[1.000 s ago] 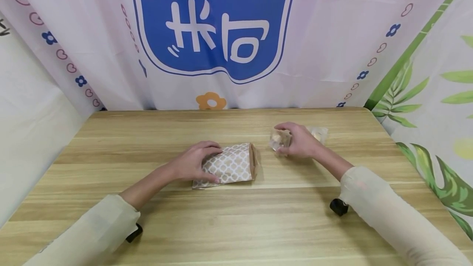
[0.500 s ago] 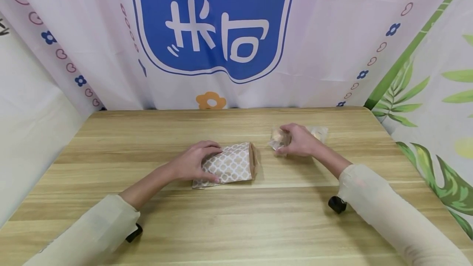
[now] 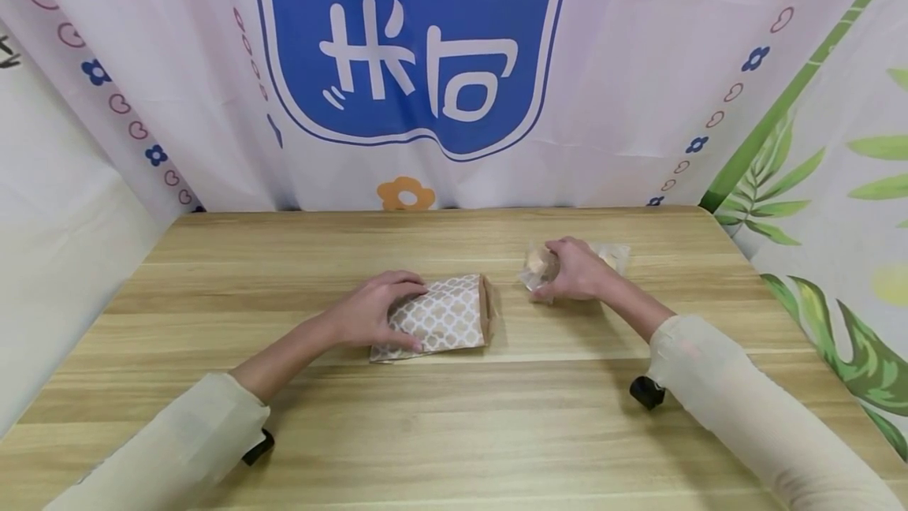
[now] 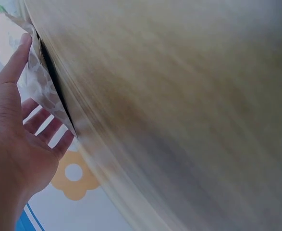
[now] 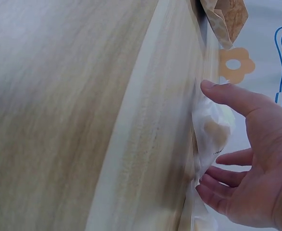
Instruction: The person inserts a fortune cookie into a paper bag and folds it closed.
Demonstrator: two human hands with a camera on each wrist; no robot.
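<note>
My left hand [image 3: 372, 308] grips a patterned paper bag [image 3: 450, 314] lying flat, its thumb along the near edge and its fingers at the far edge. In the left wrist view the thumb lies against the bag [image 4: 44, 89]. Farther right, my right hand [image 3: 576, 270] is spread around a small clear-wrapped snack packet [image 3: 537, 265] with a pale round piece inside. In the right wrist view, thumb and fingers stand wide apart at either end of the packet [image 5: 213, 132]. A second, similar packet [image 3: 615, 256] lies just behind this hand, partly hidden.
Everything lies on a wood-grain table [image 3: 397, 432]. A printed curtain [image 3: 610, 101] hangs along its far edge, and a leaf-patterned cloth [image 3: 851, 259] borders the right side. Black wrist straps [image 3: 647, 393] show under the sleeves.
The nearer packet, earlier tilted in my right fingers, now lies flatter, slightly to the right. My right hand has shifted a little right with it. My left hand and the bag stay put.
</note>
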